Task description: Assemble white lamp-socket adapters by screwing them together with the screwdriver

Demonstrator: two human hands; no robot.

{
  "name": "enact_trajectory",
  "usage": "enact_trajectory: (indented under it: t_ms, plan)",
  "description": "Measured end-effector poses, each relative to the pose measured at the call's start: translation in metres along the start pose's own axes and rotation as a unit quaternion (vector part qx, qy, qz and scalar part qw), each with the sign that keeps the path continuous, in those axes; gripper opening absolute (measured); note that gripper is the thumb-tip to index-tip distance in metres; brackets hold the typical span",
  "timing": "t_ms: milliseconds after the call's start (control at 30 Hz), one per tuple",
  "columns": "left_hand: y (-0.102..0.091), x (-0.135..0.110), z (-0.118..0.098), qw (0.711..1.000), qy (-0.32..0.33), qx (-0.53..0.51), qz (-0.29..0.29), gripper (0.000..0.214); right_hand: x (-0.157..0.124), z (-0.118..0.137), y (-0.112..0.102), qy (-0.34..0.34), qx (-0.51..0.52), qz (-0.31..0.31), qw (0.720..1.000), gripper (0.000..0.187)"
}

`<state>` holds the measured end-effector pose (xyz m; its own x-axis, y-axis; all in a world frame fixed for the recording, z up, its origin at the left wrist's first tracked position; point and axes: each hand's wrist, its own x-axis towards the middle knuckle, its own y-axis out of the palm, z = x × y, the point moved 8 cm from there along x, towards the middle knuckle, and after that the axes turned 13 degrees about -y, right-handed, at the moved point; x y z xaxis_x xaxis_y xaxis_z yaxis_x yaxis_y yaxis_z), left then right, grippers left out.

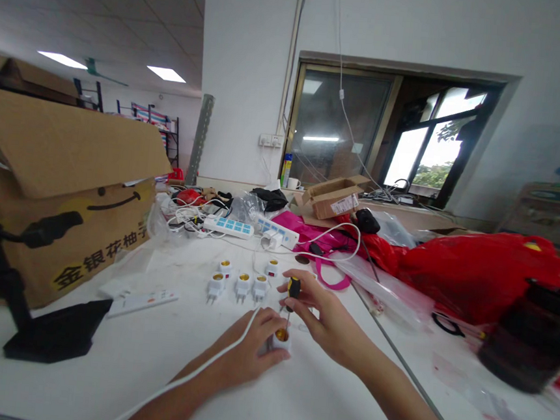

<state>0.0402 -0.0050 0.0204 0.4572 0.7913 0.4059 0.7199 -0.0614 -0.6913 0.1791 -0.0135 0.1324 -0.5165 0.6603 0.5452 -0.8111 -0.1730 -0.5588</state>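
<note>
My left hand point(261, 345) is closed around a white plug-in lamp socket point(282, 343) with a brass-coloured inside, low on the white table. My right hand point(318, 308) pinches the black-and-yellow handle of a small screwdriver point(293, 287). Its thin shaft points down into the mouth of the held socket; where the tip touches is hidden. Just beyond my hands stand several similar sockets, among them one at the left point(216, 287), one in the middle point(242, 286) and one at the back point(272, 268). A white cable point(218, 352) runs across my left wrist.
At left are a large cardboard box point(63, 217), a black stand point(56, 331) and a white power strip point(144, 303). Further back lie more power strips point(229, 226) and tangled cables. A red plastic bag point(480, 273) and dark jug point(528, 343) occupy the right.
</note>
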Motion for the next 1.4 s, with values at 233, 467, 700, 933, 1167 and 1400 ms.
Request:
enact_trajectory:
  t_ms: [233, 467, 700, 933, 1167, 1400]
  plan:
    - [-0.008, 0.002, -0.012, 1.0, 0.001, 0.0, 0.006, 0.037, 0.005, 0.008, 0.005, -0.013, 0.003, 0.03, 0.999, 0.031]
    - [-0.011, 0.0, -0.016, 1.0, -0.004, 0.004, 0.011, 0.037, 0.0, 0.0, 0.001, -0.012, -0.037, -0.011, 0.999, 0.028]
    - [-0.011, 0.001, -0.015, 1.0, -0.011, 0.01, 0.013, 0.042, -0.002, 0.003, -0.003, 0.003, -0.082, -0.028, 0.996, 0.027]
    - [-0.009, 0.001, -0.016, 1.0, -0.014, 0.006, 0.015, 0.036, 0.015, 0.008, -0.003, 0.022, -0.161, 0.028, 0.986, 0.029]
    - [-0.008, 0.002, -0.013, 1.0, -0.019, 0.007, 0.02, 0.039, 0.024, 0.012, -0.004, 0.037, -0.265, 0.107, 0.958, 0.025]
    - [-0.011, 0.003, -0.018, 0.999, -0.029, 0.005, 0.031, 0.043, 0.032, 0.028, -0.014, 0.037, -0.372, 0.271, 0.887, 0.026]
